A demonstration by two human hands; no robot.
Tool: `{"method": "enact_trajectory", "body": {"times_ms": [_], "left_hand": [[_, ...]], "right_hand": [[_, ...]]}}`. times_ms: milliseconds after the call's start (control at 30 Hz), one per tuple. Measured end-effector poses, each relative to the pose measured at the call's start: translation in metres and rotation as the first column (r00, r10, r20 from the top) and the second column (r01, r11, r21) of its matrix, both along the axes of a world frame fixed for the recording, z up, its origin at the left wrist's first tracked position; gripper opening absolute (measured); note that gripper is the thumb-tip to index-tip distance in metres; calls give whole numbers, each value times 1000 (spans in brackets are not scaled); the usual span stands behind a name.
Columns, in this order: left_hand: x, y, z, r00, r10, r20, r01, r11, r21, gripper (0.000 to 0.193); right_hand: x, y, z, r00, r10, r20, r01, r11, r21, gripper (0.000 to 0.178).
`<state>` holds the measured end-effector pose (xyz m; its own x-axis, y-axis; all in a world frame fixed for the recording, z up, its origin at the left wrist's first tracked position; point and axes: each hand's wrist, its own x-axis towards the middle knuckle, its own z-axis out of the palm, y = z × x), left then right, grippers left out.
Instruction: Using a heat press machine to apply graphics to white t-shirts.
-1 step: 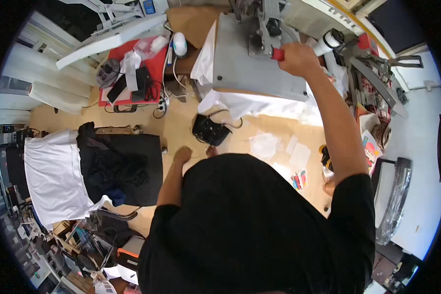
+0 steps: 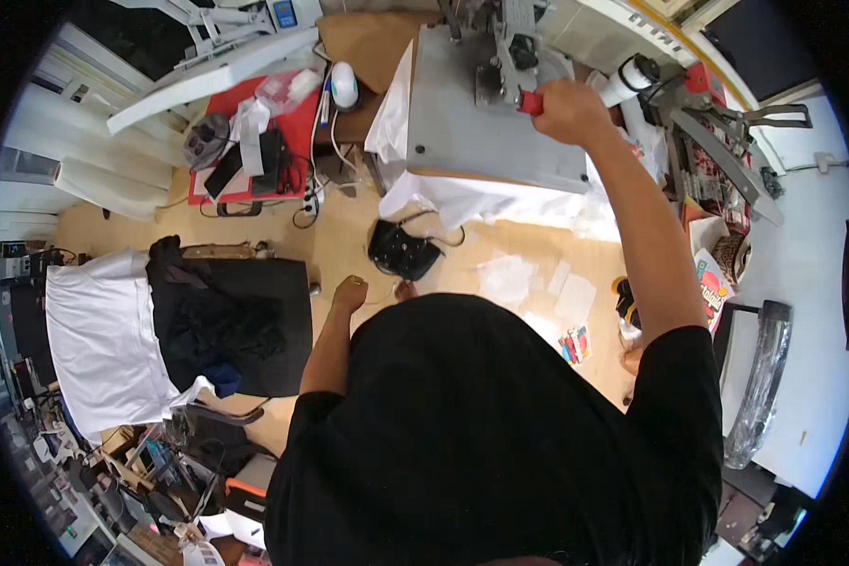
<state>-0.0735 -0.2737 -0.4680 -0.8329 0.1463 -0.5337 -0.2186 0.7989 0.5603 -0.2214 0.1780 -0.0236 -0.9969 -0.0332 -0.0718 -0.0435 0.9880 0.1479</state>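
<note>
My right hand is wrapped round the red handle of a heat press, with that arm stretched far forward. The wide grey top plate of the press lies level beneath the handle, and white cloth hangs out below its near edge. My left hand is down beside my body in a loose fist, and nothing shows sticking out of it. It is nearest to the corner of a dark board on the left. Its fingertips are turned away from view.
A black bag and loose white sheets lie on the floor ahead. On the left are a red surface with cables and white cloth beside dark cloth. A second press lever stands at the right.
My left hand has turned and lifted very slightly. My right hand keeps its grip on the red handle, and the view has shifted a little.
</note>
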Motion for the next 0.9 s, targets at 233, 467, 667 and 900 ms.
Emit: {"method": "enact_trajectory", "body": {"times_ms": [233, 467, 667, 900], "left_hand": [[-84, 156, 211, 706, 82, -703, 264, 891, 369, 21], [-170, 305, 429, 466, 230, -855, 568, 663, 488, 26], [-184, 365, 438, 794, -185, -579, 378, 896, 232, 51], [-157, 376, 372, 571, -13, -821, 439, 850, 292, 27]], "right_hand": [[-4, 10, 1, 990, 36, 136, -36, 999, -7, 28], [-28, 29, -17, 917, 319, 239, -305, 948, -95, 32], [-34, 57, -56, 855, 503, 126, -478, 859, -185, 33], [-10, 25, -71, 915, 394, 92, -366, 903, -225, 32]]}}
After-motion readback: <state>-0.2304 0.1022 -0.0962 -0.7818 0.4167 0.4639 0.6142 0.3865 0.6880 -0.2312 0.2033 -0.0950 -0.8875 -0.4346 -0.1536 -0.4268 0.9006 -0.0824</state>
